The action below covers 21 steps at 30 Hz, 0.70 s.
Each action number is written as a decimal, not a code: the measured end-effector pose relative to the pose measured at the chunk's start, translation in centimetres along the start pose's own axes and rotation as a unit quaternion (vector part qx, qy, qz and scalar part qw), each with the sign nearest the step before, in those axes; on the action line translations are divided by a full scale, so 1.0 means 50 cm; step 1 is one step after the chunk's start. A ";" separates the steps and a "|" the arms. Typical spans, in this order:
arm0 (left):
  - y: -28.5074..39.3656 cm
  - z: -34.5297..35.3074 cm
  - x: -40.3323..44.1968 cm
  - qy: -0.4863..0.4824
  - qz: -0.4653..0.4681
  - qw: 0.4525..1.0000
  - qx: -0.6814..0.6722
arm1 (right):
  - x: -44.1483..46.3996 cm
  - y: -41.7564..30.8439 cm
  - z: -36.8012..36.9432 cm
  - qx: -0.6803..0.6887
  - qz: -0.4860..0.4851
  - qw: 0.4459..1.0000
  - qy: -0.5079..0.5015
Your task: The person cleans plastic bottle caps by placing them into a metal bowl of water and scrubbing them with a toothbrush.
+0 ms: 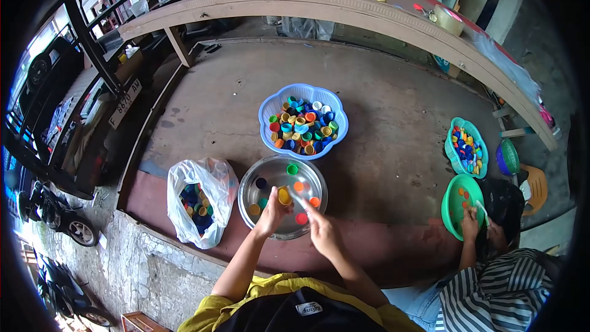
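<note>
My left hand (269, 216) is closed around a yellow bottle cap (284, 195), holding it above the steel bowl (320, 178). My right hand (323, 232) grips a knife (297, 197); its pale, blurred blade reaches to the cap's right side. Whether the blade touches the cap I cannot tell. Inside the bowl lie a green cap (292, 169), a dark blue cap (261, 183) and several orange and red pieces. Just behind stands a blue scalloped basket (265, 110) full of mixed coloured caps. To the left, a white plastic bag (222, 184) gapes over more caps.
On the right, a co-worker's hands (472, 226) work with a tool over a green basin (447, 206) holding orange pieces. Beyond it are a turquoise basket (452, 158) of caps and a black bag (504, 201). A wooden beam (295, 0) spans the back of the brown table (215, 98).
</note>
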<state>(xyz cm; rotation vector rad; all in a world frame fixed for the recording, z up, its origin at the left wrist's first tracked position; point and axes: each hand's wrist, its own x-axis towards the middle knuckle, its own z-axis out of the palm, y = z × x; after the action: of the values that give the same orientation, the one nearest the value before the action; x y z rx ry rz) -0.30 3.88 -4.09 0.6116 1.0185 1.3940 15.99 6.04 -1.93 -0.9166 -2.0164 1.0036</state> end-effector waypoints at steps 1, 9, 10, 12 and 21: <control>-0.011 -0.007 0.000 -0.041 0.022 0.998 -0.050 | 0.012 0.001 -0.014 -0.013 0.028 0.999 0.040; 0.000 -0.002 -0.025 -0.030 0.142 0.988 0.047 | -0.004 0.009 -0.001 0.043 0.018 0.997 0.064; 0.002 -0.001 -0.026 -0.022 0.155 0.986 0.063 | -0.008 -0.009 -0.005 0.075 0.052 0.993 0.074; -0.002 0.007 -0.030 -0.008 0.175 0.980 0.094 | -0.041 -0.020 0.024 0.153 0.054 0.987 -0.005; 0.029 0.004 -0.050 0.040 0.320 0.876 0.359 | -0.041 -0.045 -0.001 0.157 0.068 0.984 -0.055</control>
<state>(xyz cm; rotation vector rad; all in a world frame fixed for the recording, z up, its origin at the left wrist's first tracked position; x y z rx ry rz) -0.55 1.68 -2.19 1.5645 1.4933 1.5866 16.48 3.36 -0.56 -0.8482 -1.8303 1.4296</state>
